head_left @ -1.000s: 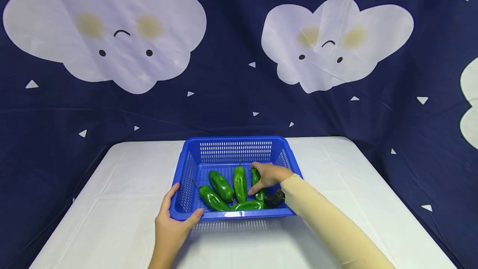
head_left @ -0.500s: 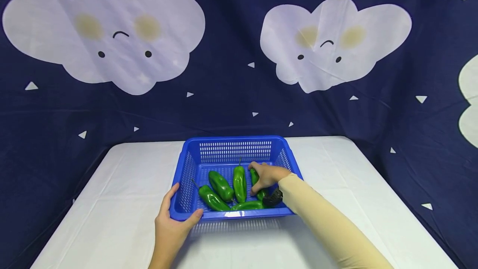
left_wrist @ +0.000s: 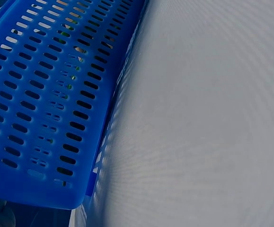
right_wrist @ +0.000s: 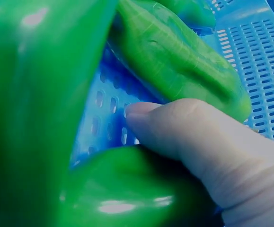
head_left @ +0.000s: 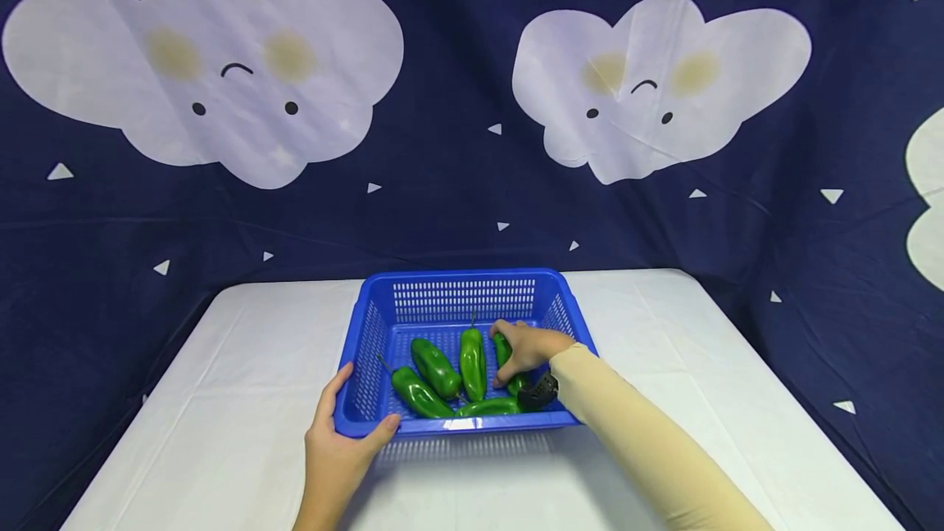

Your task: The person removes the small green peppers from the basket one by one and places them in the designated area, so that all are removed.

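Observation:
A blue plastic basket [head_left: 472, 426] with slotted walls stands on the table and holds several long green peppers. My left hand [head_left: 339, 445] grips its near left corner, thumb over the front rim and fingers along the left side. Inside the basket, at the right, my right hand [head_left: 525, 347] reaches down over a green pepper [head_left: 503, 348], thumb and fingers around it and partly hiding it. In the right wrist view the thumb [right_wrist: 189, 127] lies close between shiny peppers. The left wrist view shows the basket's slotted outer wall [left_wrist: 37, 94], with few fingers visible.
Left of the right hand lie an upright pepper [head_left: 473, 363], a slanted one [head_left: 436, 367] and another [head_left: 420, 392]. One more pepper [head_left: 488, 406] lies along the front wall. A white cloth covers the table [head_left: 221, 400]; a dark blue cloud-patterned curtain [head_left: 457, 220] hangs behind.
My right hand has shifted slightly left, and the pepper under it has tilted a little, its top leaning left. The left hand keeps its place on the basket.

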Demonstrator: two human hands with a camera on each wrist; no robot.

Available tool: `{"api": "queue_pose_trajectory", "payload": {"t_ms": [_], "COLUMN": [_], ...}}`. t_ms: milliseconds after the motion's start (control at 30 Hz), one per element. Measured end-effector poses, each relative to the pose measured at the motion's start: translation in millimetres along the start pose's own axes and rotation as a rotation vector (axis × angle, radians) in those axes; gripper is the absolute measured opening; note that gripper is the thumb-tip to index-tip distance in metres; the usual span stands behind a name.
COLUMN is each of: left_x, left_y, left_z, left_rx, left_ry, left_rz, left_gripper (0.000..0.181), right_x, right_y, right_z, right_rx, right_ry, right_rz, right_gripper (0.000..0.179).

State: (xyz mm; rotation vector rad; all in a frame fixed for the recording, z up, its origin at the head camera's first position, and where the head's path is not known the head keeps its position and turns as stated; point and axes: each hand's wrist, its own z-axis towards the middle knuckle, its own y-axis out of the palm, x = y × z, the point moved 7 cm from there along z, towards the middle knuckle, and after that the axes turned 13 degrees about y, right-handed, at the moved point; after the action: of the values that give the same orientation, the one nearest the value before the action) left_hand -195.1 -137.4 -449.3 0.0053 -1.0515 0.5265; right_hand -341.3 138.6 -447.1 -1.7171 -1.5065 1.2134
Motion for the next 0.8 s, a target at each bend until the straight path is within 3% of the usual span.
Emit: {"api": "queue_pose_trajectory", "payload": {"t_ms": [300,800], "left_x": [-2.6,-5.4], "left_y": [1.2,1.3], "left_z": [-0.8,-0.7], "left_rx": [-0.003,-0.005], "left_ry": [-0.013,-0.02], "left_rz": [0.011,0.022], "left_gripper": [0.094,0.093], "right_x": [0.0,-7.4], "right_y": [-0.2,-7.1], "right_z": [1.9,-0.7], "right_rx": [0.006,-0.04], "right_ry": [-0.021,-0.125], "right_rz": [0.011,0.235], "right_gripper": [0.075,0.072]}}
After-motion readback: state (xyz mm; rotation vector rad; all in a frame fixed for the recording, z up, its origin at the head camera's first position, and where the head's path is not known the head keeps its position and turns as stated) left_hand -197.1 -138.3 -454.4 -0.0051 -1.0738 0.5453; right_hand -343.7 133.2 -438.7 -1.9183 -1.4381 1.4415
